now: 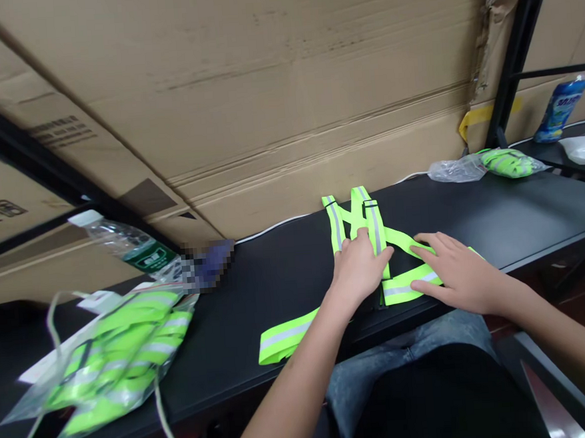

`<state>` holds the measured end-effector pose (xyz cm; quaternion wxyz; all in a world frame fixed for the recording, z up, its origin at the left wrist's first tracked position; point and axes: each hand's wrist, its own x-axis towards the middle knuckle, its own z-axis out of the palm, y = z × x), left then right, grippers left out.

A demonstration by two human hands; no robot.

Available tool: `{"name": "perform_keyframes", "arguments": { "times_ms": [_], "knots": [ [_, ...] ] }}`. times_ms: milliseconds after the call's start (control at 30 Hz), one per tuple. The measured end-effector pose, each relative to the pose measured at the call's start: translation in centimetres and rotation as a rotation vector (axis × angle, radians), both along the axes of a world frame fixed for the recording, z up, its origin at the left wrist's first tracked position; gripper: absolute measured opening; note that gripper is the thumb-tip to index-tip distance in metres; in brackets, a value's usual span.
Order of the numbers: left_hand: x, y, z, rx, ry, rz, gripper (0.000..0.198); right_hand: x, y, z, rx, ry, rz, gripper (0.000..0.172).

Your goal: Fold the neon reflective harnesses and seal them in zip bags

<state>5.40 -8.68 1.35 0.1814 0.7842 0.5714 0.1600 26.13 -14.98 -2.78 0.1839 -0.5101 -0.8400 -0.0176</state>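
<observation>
A neon-yellow reflective harness (pixel 376 230) with grey stripes lies spread on the black table, its straps crossing and fitted with black sliders. My left hand (pixel 358 264) rests palm down on the upright straps, thumb apart from the fingers. My right hand (pixel 454 274) lies with fingers spread over the right part of the harness, touching its diagonal strap and waist band (pixel 400 290). Another length of the band (pixel 285 336) extends left past my left forearm, which hides its middle. What lies beneath both palms is hidden.
On the left are a clear bag of folded neon straps (pixel 131 350), a water bottle (pixel 144 252) and a pale cable (pixel 160 402). Another bagged harness (pixel 511 162) and a blue bottle (pixel 560 110) stand at the right. Cardboard (pixel 290 112) walls the table's back.
</observation>
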Motion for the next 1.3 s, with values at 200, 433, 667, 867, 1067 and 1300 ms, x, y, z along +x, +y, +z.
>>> {"name": "perform_keyframes", "arguments": {
  "times_ms": [200,433,667,867,1067,1300],
  "knots": [
    [1.9,2.9,-0.8,-0.175,-0.484,0.045,0.045,-1.9,1.3,-0.1,-0.095,0.041,0.062,0.083],
    [3.8,3.6,0.1,-0.25,-0.691,0.035,0.042,-3.9,2.1,0.4,-0.06,0.063,0.062,0.083],
    [4.3,6.6,-0.4,-0.167,-0.559,0.253,0.075,-4.2,2.2,0.1,-0.111,0.103,0.107,0.089],
    [2.7,8.9,0.5,-0.162,-0.366,0.378,0.082,-4.2,2.2,0.1,-0.117,0.05,0.08,0.092],
    [1.4,11.0,0.3,-0.232,-0.291,0.297,0.031,-4.1,2.3,0.2,-0.165,0.059,0.12,0.097],
    [1.8,12.7,0.0,-0.187,-0.31,0.175,0.037,-6.1,3.3,1.0,-0.09,0.003,0.08,0.094]
  ]
}}
